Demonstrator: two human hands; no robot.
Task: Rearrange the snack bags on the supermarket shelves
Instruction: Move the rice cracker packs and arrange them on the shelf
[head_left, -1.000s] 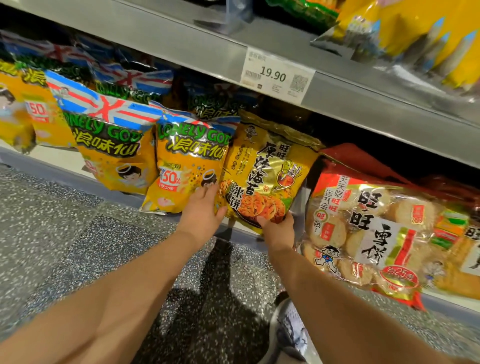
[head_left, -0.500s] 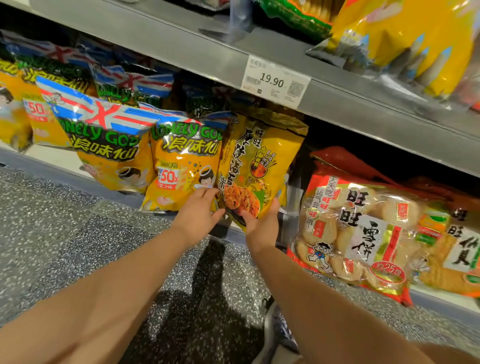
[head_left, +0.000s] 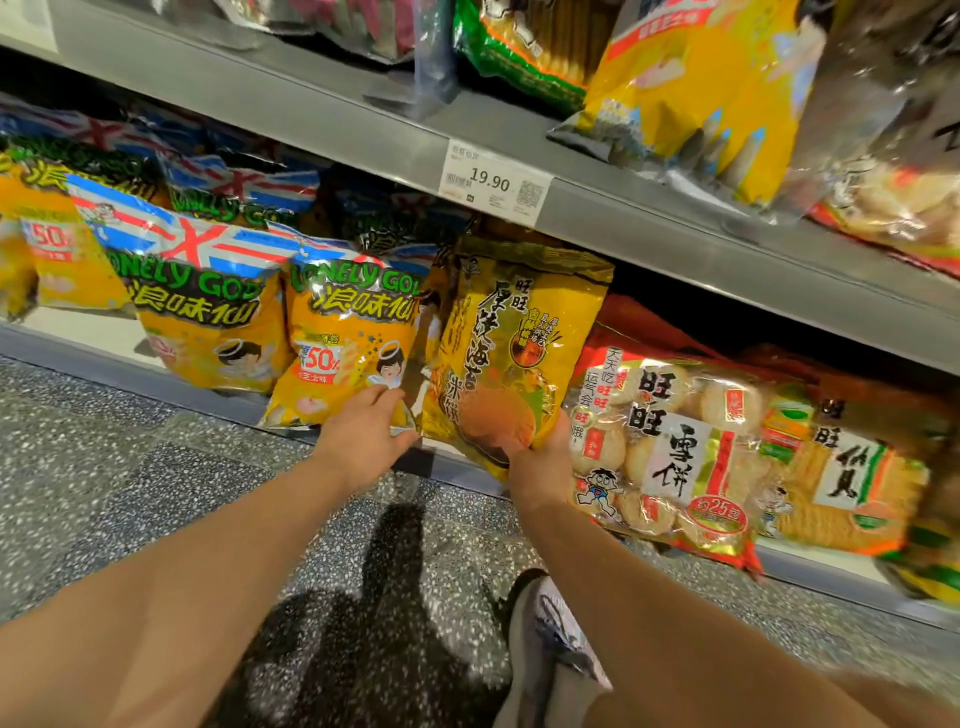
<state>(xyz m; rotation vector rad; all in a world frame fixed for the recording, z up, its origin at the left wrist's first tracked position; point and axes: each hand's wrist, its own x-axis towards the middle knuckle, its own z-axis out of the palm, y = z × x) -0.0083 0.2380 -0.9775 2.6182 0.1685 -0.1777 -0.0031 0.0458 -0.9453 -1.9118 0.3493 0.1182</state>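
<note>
A gold seaweed rice-cracker bag stands upright on the bottom shelf between yellow Lonely God bags and a clear bag of white rice crackers. My right hand grips the gold bag's lower right corner. My left hand rests on the bottom edge of the nearest Lonely God bag, fingers curled on it beside the gold bag's left side. Another Lonely God bag stands further left.
The bottom shelf's grey front edge runs just above the speckled floor. An upper shelf with a 19.90 price tag overhangs the bags. A yellow-green cracker bag lies at right. My shoe is below.
The gold bag has turned from a tilted, narrow pose to face front and upright. My right hand shifted right along its bottom corner; my left hand stayed on the Lonely God bag.
</note>
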